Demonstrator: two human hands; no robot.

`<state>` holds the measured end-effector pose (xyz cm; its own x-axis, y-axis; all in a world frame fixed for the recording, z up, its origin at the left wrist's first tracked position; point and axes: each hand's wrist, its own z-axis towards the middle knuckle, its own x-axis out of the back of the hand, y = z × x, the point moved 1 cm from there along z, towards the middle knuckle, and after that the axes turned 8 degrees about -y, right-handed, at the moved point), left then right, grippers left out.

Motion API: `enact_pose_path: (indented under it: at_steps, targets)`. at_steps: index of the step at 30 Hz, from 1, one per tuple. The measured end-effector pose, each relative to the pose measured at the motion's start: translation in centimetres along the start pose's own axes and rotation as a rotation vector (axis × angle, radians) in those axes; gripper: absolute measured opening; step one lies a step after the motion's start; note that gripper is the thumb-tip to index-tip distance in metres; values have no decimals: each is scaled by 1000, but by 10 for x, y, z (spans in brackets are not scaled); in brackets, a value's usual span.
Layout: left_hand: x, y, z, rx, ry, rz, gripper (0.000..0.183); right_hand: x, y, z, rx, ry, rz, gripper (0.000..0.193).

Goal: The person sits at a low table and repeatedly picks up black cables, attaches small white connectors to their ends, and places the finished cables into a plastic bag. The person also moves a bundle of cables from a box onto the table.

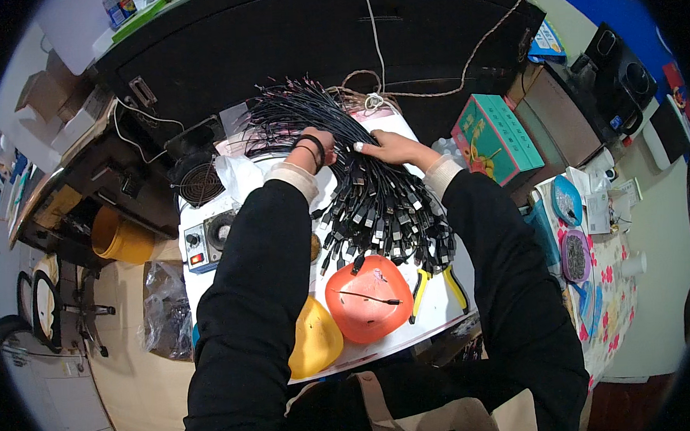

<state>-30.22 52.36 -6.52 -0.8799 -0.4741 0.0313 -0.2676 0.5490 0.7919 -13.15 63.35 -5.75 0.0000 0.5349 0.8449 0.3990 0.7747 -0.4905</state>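
A thick bundle of black USB cables [300,112] lies across the white worktable [324,189], its plugs fanned toward me and its thin bare ends pointing to the far left. My left hand [324,145], with a black band at the wrist, is curled into the left side of the bundle. On the other side, my right hand [394,146] grips the same cables, thumb on top and fingers hidden beneath. Nearer me sits an orange bowl [355,324] with one short black cable [371,298] in it. Yellow-handled pliers [457,289] lie right of the bowl, partly under the plugs.
A yellow bowl [314,346] stands beside the orange one. At the left are a small control box with knobs [198,243] and a round-grilled fan [200,184]. A green and red carton [497,141] stands at the right, and a dark cabinet [273,44] closes off the back.
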Motion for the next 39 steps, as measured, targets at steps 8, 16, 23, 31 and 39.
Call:
enact_pose_path:
  at_steps: [8, 16, 23, 31, 39]
  targets:
    - [-23, -3, 6, -159, 274, 759, 42, -28, -13, 3, 31, 224, -74, 40]
    - [-25, 4, -38, -195, 363, 884, 37, -42, -2, 10, 40, 317, -1, 36]
    - [-13, -31, -67, -230, 81, 1091, 46, 7, -7, -40, 126, 571, 156, 48]
    - [-45, -55, -236, -704, -122, 1143, 27, -12, 16, -448, 9, 595, 609, 32]
    - [-189, -200, -369, -639, -891, 1081, 25, -245, -21, -792, -1640, 483, -5, 46]
